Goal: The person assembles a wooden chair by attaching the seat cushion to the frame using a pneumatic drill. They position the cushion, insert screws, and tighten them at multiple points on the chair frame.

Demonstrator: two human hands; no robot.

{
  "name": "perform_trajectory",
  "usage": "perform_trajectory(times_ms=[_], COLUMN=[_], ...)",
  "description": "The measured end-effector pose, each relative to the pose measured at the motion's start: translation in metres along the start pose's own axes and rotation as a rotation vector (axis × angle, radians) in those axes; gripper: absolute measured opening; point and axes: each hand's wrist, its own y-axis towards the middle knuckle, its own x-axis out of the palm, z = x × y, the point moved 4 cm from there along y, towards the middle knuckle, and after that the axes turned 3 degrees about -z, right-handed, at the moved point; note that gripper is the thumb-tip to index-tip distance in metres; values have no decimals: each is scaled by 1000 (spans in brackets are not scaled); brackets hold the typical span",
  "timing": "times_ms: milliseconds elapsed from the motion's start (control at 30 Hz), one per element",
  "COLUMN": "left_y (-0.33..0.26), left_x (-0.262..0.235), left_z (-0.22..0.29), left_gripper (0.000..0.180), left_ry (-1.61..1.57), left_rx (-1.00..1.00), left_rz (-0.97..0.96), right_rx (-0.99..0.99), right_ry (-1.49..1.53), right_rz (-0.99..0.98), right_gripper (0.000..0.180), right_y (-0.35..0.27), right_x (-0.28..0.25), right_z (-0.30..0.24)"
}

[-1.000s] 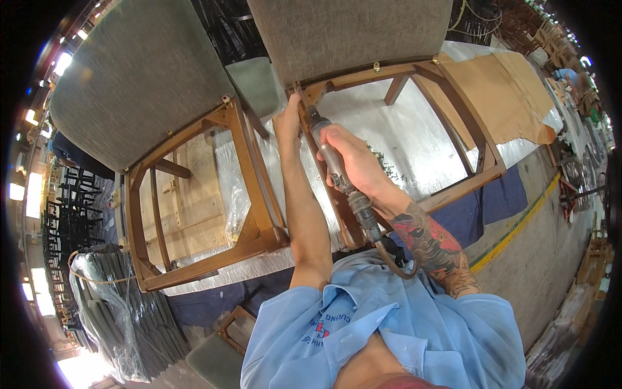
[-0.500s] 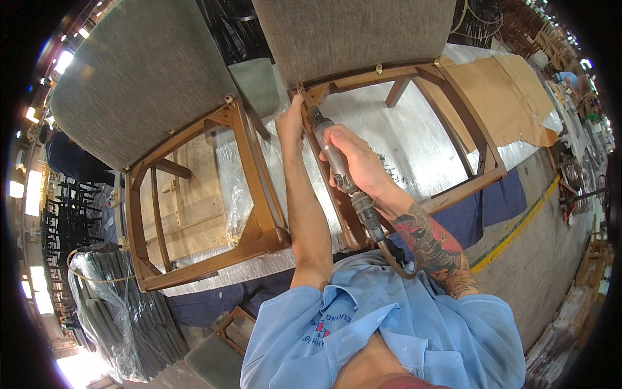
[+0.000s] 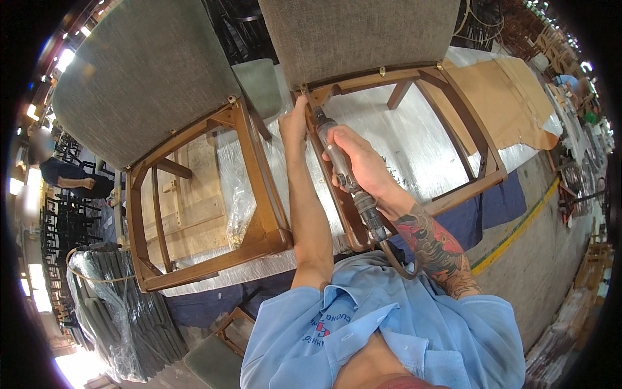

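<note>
My right hand [image 3: 359, 162] is wrapped round a grey air screwdriver [image 3: 336, 150] with a hose at its rear. The driver slants up and left, its bit pointing at the back corner of a brown wooden chair frame [image 3: 465, 189]. At that corner my left hand [image 3: 295, 124] is closed, fingertips pressed together beside the bit; what they pinch is hidden. A grey upholstered panel [image 3: 363, 39] adjoins the frame's far rail, where small metal brackets [image 3: 382, 70] show.
On the left lies a second wooden chair frame [image 3: 214, 273] with its grey panel [image 3: 142, 78]. Brown cardboard [image 3: 502, 97] covers the right part of the work surface. Plastic-wrapped grey cushions [image 3: 123, 311] stand at lower left. A co-worker in dark clothes [image 3: 71, 178] is at far left.
The view has shifted slightly. My hands and the screwdriver keep nearly the same place at the frame's corner. The co-worker at far left has come more into view, an arm now showing.
</note>
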Motion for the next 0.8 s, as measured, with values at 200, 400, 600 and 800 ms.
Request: perform_trajectory(times_ms=[200, 400, 600, 800], left_y=[-5, -9, 0, -3], left_x=[0, -1, -1, 0], left_z=[5, 7, 0, 2], left_gripper=[58, 57, 60, 61], left_ry=[8, -4, 4, 0], left_rx=[-4, -3, 0, 28], left_rz=[9, 4, 13, 4], right_rx=[1, -7, -5, -5], right_ry=[-25, -6, 1, -4], right_rz=[5, -15, -16, -15], right_gripper=[24, 24, 24, 24], right_y=[0, 2, 4, 4], right_x=[1, -1, 0, -2], right_z=[-2, 0, 1, 0])
